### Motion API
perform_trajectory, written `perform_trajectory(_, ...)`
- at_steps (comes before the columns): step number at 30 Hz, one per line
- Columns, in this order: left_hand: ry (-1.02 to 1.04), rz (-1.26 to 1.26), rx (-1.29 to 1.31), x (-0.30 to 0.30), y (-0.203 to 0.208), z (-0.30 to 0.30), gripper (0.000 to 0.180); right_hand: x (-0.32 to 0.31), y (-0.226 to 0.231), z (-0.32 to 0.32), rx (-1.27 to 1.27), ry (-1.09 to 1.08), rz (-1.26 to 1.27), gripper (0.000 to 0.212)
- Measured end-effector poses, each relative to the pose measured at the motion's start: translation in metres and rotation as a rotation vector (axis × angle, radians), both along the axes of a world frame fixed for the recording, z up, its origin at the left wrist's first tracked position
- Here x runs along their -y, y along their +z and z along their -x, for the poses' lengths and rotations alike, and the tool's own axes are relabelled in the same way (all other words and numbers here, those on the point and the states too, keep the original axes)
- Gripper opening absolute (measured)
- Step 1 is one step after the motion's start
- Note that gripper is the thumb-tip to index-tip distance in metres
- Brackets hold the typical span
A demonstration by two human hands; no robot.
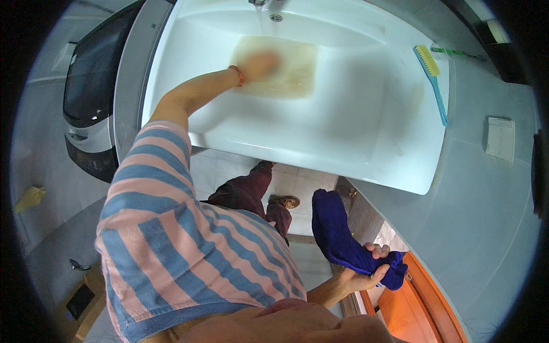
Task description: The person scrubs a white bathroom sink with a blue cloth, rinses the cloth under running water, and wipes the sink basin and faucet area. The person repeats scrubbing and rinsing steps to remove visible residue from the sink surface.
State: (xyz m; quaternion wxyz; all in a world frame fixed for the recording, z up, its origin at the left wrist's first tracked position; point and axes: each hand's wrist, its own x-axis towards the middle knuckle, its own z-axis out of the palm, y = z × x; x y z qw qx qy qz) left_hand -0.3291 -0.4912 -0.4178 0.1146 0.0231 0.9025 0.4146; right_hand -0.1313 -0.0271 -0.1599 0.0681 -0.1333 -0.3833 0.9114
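Note:
Over a shallow pool of brownish water [300, 63] in the white sink [394, 151] is my left hand [260, 64], smeared by motion, so its fingers do not show. A red bracelet [236, 76] circles that wrist. Water runs from the tap [257, 2] at the top edge. Off to the lower right, outside the basin, my right hand [369, 273] is closed around one end of a dark blue knitted sock [334, 228]. The sock's other end points up toward the sink's front edge.
On the sink's right rim lies a blue-handled scrub brush [436, 91] with yellow bristles, beside a green-handled brush [457, 53]. A black-lidded appliance [94, 86] stands on the left. A white fixture [500, 139] is at the right, an orange door [409, 311] at lower right.

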Motion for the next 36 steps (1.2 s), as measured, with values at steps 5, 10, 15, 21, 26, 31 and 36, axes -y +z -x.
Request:
perform_trajectory(5, -0.106, 0.146, 0.010, 0.017, 0.006, -0.010, 0.031, 0.008, 0.007, 0.004, -0.012, -0.005, 0.027, 0.028)
perform_trajectory(10, 0.028, -0.106, -0.173, 0.017, -0.010, -0.020, 0.025, 0.005, -0.001, 0.004, 0.089, -0.072, -0.133, 0.032)
perform_trajectory(15, -0.113, 0.295, -0.180, 0.015, 0.001, -0.026, 0.028, 0.011, -0.003, 0.009, 0.087, -0.058, -0.111, 0.032)
perform_trajectory(21, 0.030, 0.015, -0.121, 0.008, -0.004, -0.021, 0.025, 0.015, -0.006, 0.013, 0.096, -0.034, -0.083, 0.032)
perform_trajectory(26, 0.065, -0.303, -0.089, 0.019, -0.023, -0.021, 0.024, 0.014, -0.008, 0.012, 0.122, -0.013, -0.098, 0.034)
perform_trajectory(31, 0.030, -0.152, -0.132, 0.017, -0.015, -0.024, 0.023, 0.014, -0.010, 0.012, 0.120, -0.019, -0.123, 0.033)
perform_trajectory(36, -0.020, 0.204, -0.416, 0.009, 0.020, -0.027, 0.024, 0.013, -0.017, 0.012, 0.110, -0.051, -0.107, 0.032)
